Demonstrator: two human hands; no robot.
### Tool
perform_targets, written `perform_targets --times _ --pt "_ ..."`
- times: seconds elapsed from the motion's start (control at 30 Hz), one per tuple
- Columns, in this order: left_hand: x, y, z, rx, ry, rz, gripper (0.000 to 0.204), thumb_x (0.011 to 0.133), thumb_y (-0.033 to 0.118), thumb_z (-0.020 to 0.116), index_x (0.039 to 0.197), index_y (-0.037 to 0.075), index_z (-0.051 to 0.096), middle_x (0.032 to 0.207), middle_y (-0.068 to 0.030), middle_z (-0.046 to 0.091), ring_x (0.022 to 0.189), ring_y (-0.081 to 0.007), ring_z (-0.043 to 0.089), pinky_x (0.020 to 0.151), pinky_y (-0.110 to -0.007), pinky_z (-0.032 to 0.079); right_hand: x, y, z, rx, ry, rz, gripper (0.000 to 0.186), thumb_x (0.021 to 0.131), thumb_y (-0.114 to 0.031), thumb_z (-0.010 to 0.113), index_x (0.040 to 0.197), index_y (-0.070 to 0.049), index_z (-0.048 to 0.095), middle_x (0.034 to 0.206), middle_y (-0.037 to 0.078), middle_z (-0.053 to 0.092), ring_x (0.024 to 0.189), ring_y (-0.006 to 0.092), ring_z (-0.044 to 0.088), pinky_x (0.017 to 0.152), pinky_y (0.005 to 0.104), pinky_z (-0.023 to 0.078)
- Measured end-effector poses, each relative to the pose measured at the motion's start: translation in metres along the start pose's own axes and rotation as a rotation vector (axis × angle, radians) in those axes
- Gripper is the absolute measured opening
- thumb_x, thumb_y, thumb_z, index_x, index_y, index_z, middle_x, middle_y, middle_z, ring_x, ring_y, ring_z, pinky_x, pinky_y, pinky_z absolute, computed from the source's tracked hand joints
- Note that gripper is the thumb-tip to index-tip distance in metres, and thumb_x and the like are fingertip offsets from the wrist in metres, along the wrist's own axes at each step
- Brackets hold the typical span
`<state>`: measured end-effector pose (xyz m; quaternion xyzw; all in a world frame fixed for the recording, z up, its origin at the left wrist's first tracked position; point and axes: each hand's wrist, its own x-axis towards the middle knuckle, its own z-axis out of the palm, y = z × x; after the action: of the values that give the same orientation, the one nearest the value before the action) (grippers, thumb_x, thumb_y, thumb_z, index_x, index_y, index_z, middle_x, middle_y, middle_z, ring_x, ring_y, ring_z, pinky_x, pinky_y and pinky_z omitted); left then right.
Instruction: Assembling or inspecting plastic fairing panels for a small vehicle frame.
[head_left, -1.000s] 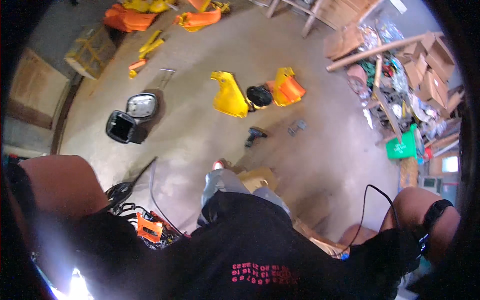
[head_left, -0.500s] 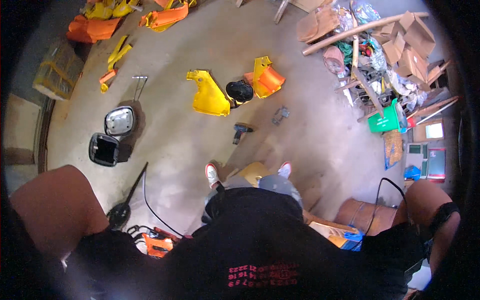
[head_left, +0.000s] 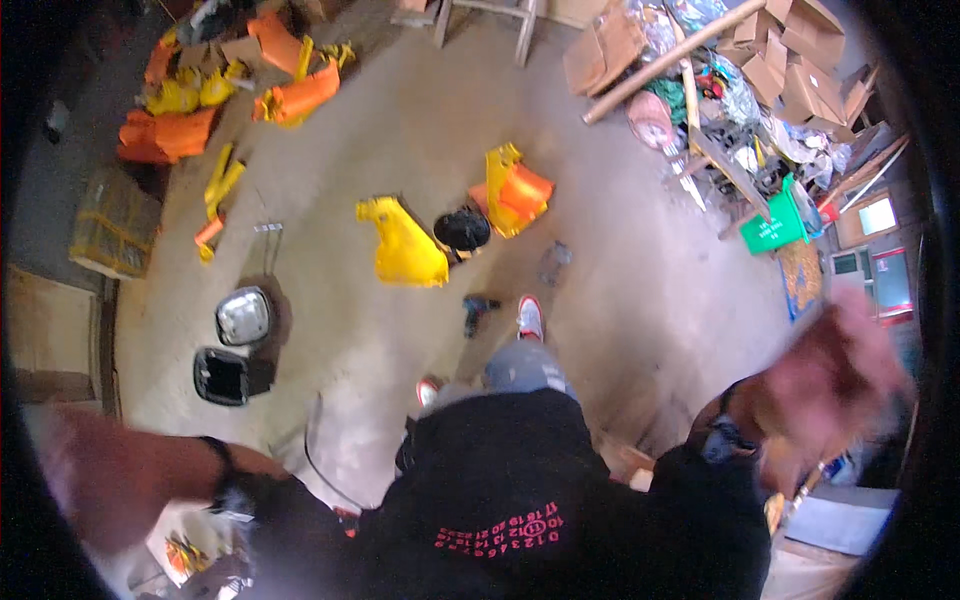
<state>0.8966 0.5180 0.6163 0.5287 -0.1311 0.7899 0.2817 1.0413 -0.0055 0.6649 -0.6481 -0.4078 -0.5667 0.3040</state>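
Swung into view: left hand (head_left: 95, 485), right hand (head_left: 838, 372), both blurred, can't tell if gripping. Yellow panel (head_left: 408, 250) lies mid-floor (head_left: 610, 300), off its edges, probably for easy reach.

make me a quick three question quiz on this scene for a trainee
1. Pick one: what lies between the large yellow panel and the orange-and-yellow panels? a) cardboard box b) round black part c) wooden pole
2. True or false: the cordless drill lies on the floor, apart from the right hand.
3. What colour is the bin at the edge of the scrap heap?

Key: 1. b 2. true 3. green
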Motion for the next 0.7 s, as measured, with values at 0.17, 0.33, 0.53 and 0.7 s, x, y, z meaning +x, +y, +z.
perform_targets --times 0.17,0.33,0.53,0.7 --pt "-0.305 -0.079 -0.098 0.698 -1.705 -1.28 0.033 0.096 0.021 0.043 0.118 -0.002 0.055 0.121 -0.0185 0.058 0.118 -0.0342 0.051 0.103 -0.041 0.039 -0.254 0.194 0.026 0.091 -0.74 1.422 0.032 0.098 -0.024 0.05 0.109 0.002 0.065 0.082 0.008 0.066 0.079 0.0146 0.063 0.077 0.0298 0.05" --pt "-0.545 0.001 -0.212 0.864 -2.123 -1.472 0.053 0.093 0.037 0.046 0.133 0.002 0.046 0.126 -0.021 0.056 0.114 -0.0398 0.055 0.098 -0.048 0.043 -0.579 0.425 -0.018 -0.4 -0.952 1.505 0.039 0.094 -0.039 0.054 0.089 -0.002 0.067 0.07 0.005 0.064 0.066 0.015 0.06 0.065 0.0312 0.05" --pt "-0.607 0.123 -0.147 0.263 -1.855 -2.449 0.039 0.091 0.03 0.05 0.122 0.007 0.055 0.114 -0.0139 0.063 0.097 -0.0332 0.064 0.082 -0.053 0.052 -0.764 0.428 0.113 -0.154 -1.087 2.34 0.046 0.091 -0.041 0.057 0.117 -0.003 0.053 0.101 0.014 0.062 0.092 0.0275 0.061 0.08 0.0399 0.05" --pt "-0.717 0.087 0.084 0.774 -1.582 -2.058 0.034 0.096 0.026 0.045 0.109 0.0 0.061 0.113 -0.0217 0.061 0.109 -0.0352 0.057 0.093 -0.043 0.045 -0.834 0.463 0.161 0.299 -1.248 2.181 0.088 0.084 -0.056 0.061 0.148 -0.012 0.02 0.138 0.018 0.043 0.115 0.033 0.052 0.09 0.0501 0.046"
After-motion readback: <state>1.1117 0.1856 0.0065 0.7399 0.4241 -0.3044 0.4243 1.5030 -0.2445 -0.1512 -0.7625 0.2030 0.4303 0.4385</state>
